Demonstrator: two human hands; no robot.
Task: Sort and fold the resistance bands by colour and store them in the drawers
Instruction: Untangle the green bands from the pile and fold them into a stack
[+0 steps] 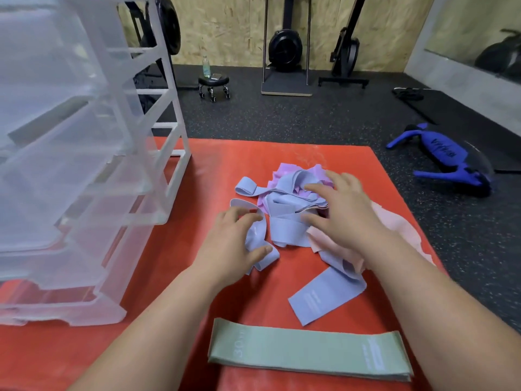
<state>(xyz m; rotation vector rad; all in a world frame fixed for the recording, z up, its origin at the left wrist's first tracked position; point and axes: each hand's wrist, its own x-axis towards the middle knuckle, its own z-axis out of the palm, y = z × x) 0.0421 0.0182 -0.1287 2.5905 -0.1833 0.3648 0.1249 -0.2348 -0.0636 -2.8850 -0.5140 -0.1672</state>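
A tangled heap of resistance bands lies mid-mat: blue-grey bands (287,230), purple ones (284,172) at the far side, pale pink ones (332,244) to the right. My left hand (231,244) pinches a blue-grey band (258,242) at the heap's left edge, thumb beneath it. My right hand (338,204) rests spread on top of the heap, fingers apart. One blue-grey band (324,297) trails toward me. Green bands (307,351) lie flat and stacked at the near edge. The clear plastic drawer unit (84,170) stands at left, drawers pulled out.
Everything sits on a red mat (174,306) over a black speckled gym floor (310,119). A blue bag-like item (448,156) lies on the floor at right. A rolling stool (213,83) with a bottle and exercise machines (286,49) stand by the far wall.
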